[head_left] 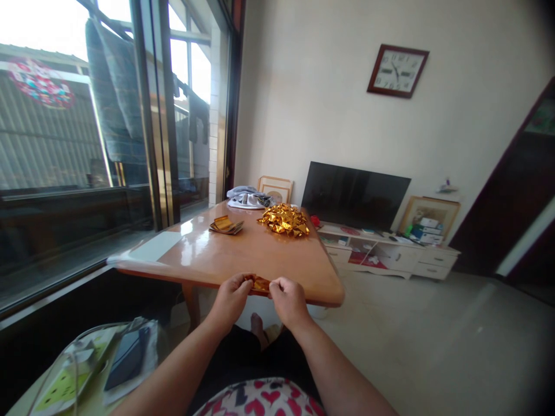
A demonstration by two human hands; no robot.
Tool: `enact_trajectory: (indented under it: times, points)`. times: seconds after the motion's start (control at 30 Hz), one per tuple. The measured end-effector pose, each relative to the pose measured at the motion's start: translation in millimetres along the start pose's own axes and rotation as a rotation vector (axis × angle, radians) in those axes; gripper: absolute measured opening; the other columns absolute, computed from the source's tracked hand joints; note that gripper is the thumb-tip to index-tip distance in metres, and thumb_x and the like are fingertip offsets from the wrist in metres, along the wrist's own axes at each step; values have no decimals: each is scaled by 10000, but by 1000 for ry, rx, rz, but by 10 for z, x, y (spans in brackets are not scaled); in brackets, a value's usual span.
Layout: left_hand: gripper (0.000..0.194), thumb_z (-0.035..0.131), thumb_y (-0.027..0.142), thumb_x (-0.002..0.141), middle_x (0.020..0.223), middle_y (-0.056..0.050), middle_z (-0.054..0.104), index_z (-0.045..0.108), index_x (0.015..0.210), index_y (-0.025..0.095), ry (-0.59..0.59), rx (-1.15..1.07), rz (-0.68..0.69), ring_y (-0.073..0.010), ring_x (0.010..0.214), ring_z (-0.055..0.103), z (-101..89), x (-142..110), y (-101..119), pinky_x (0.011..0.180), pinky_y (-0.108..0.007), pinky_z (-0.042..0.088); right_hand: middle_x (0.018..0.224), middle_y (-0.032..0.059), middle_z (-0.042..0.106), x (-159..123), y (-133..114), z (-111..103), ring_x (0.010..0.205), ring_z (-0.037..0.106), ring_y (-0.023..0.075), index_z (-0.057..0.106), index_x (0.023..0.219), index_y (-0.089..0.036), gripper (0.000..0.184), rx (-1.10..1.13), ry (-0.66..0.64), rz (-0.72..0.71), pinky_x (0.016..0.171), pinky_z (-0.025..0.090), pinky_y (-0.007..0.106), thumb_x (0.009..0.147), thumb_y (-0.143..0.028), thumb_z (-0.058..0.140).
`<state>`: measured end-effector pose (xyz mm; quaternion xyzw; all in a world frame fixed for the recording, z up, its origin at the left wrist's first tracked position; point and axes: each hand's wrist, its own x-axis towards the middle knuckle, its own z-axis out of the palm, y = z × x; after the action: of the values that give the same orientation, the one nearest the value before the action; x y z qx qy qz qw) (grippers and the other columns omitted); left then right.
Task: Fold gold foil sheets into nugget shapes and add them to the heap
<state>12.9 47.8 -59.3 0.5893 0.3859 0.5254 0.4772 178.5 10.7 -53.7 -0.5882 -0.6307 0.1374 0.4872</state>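
Plainly, the left hand (233, 297) has one end of a gold foil piece (261, 283), the right hand (288, 296) the other.
From that piece, a flat stack (226, 225) lies at eleven o'clock on the table (203, 260); the left thumb and fingers are clamped on the foil, which is at the table's six o'clock edge; a shiny gold heap (285, 221) sits at one o'clock; the right thumb and fingers pinch tight too.

The bare left forearm (186, 358) and bare right forearm (338, 364) reach forward, converging; the bare left hand (232, 297) and bare right hand (289, 299) sit near each other, well ahead of the torso; fingers curled, thumbs pinching inward.
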Motion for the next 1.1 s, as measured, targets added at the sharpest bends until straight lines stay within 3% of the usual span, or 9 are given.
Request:
enact_trajectory:
  times: [0.17, 0.3, 0.43, 0.67, 1.1]
  points:
    - [279, 595, 333, 809, 803, -60, 751, 764, 896, 130, 27, 82, 39, -201, 741, 670, 3, 6, 25, 671, -273, 497, 636, 4, 677, 7, 17, 27, 648, 626, 167, 673, 699, -207, 289, 35, -17, 20, 579, 398, 231, 899, -292, 483]
    - [315, 594, 395, 836, 639, -33, 685, 746, 749, 133, 73, 132, 43, -174, 626, 610, -30, 4, 15, 588, -257, 445, 689, 7, 707, 37, 67, 49, 653, 636, 171, 701, 877, -200, 242, 66, 1, 89, 598, 426, 235, 903, -342, 506]
    - [371, 601, 436, 846, 755, -63, 751, 783, 909, 119, 125, 158, 53, -209, 726, 665, -58, 9, 2, 650, -274, 480, 701, 28, 718, 53, 115, 52, 665, 641, 174, 685, 811, -196, 269, -17, -28, 125, 595, 421, 235, 904, -393, 528]
    - [430, 606, 451, 853, 960, -101, 799, 784, 1059, 118, 159, 224, 88, -255, 854, 719, -54, 36, -34, 739, -306, 524, 650, 25, 698, 49, 86, 71, 644, 622, 164, 688, 738, -200, 275, -55, -78, 85, 582, 386, 229, 904, -332, 513]
    - [402, 586, 430, 873, 994, -102, 801, 779, 1069, 137, 208, 321, 131, -279, 907, 729, -72, 44, -56, 869, -369, 532, 659, 20, 671, -12, -106, 7, 644, 587, 154, 649, 707, -205, 264, -129, -88, -15, 587, 353, 228, 908, -255, 486]
